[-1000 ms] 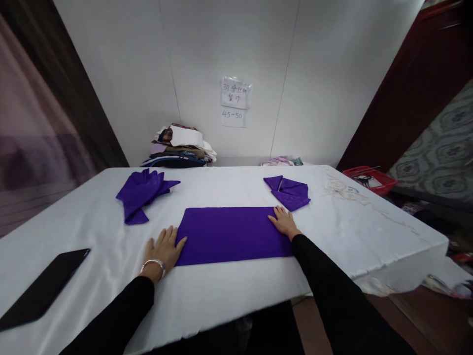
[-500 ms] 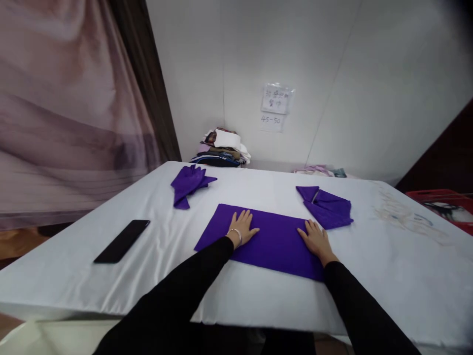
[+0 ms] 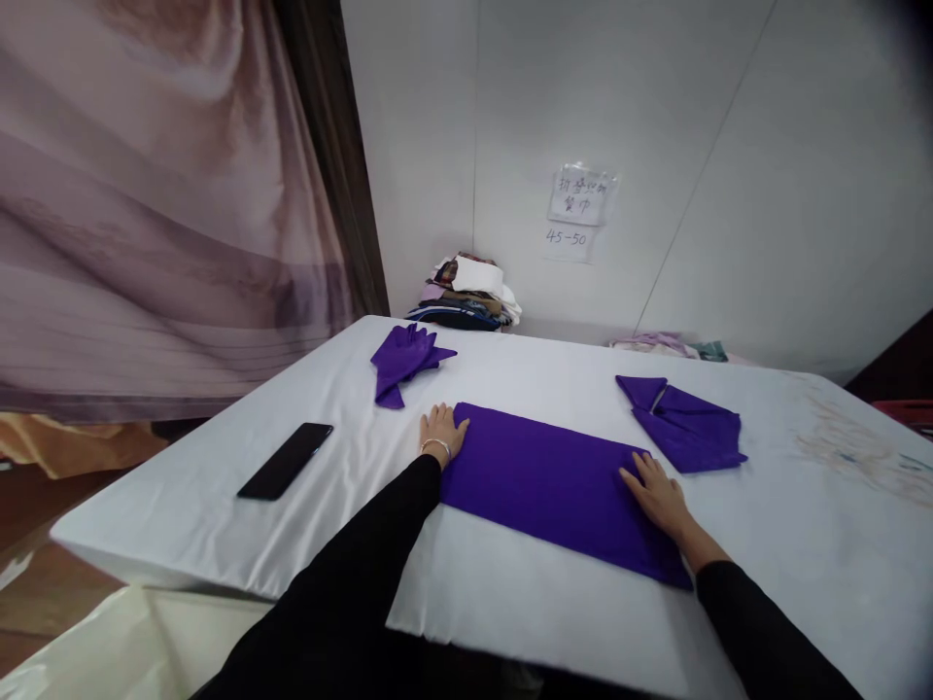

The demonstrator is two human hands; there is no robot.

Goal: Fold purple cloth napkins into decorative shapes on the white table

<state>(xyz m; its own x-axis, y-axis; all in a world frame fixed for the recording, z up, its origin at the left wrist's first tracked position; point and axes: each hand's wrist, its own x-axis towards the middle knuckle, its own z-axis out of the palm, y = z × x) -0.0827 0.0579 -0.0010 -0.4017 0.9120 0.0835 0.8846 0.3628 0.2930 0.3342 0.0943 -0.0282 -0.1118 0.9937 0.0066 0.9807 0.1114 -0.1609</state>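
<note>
A purple cloth napkin [image 3: 546, 486], folded into a long flat rectangle, lies before me on the white-covered table [image 3: 554, 608]. My left hand [image 3: 443, 433] rests at its left end, fingers spread and a bracelet on the wrist. On the right end of the napkin lies my right hand [image 3: 656, 494], its fingers outstretched. Behind the left hand is a second purple napkin [image 3: 404, 365], folded into a pleated shape with points. Past the right hand a third purple napkin [image 3: 685, 428] lies flat in an angular fold.
A black phone [image 3: 287, 462] lies on the table's left side. Against the wall stand a pile of folded cloths [image 3: 466, 294] and some pink cloth [image 3: 656, 342]. Paper signs [image 3: 581, 196] hang above. A pale bin [image 3: 190, 632] is below the front left edge.
My left hand has slid left across the napkin to its left end. The right hand stays on the right end. The view has turned slightly left.
</note>
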